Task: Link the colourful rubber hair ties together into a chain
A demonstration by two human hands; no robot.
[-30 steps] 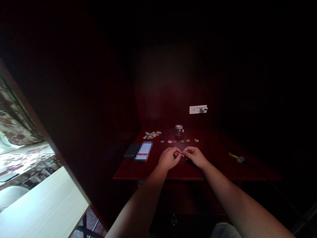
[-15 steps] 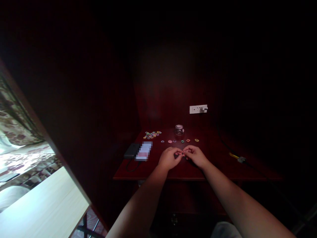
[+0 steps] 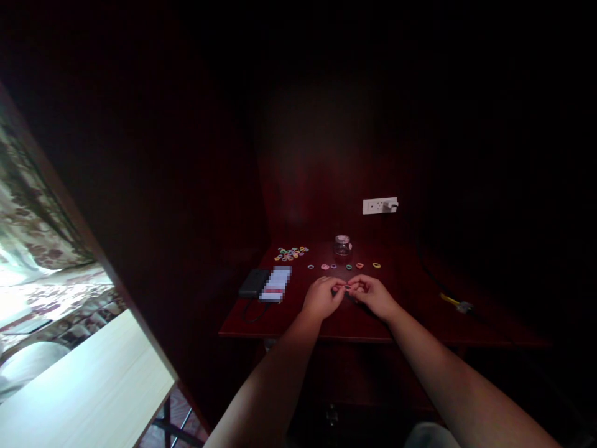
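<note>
Near the front edge of the bench [image 3: 420, 323], at its middle: both hands are met fingertip to fingertip.
Left hand [image 3: 321, 297]: grip closed, thumb and fingers pinched on one end of a small ring [image 3: 347, 287].
Right hand [image 3: 375, 297]: grip likewise closed on the other end of the same ring.
Small ring: held between the two hands, just above the bench; its colour cannot be told in the dim light.
Row of rings [image 3: 344, 266]: laid singly beyond the hands.
Heap of rings [image 3: 291, 253]: gathered towards the far left corner.
Glass jar [image 3: 342, 245]: stood upright behind the row.
Dark flat device [image 3: 254, 283]: laid near the left edge.
Wall socket [image 3: 380, 205]: mounted above the far edge.
</note>
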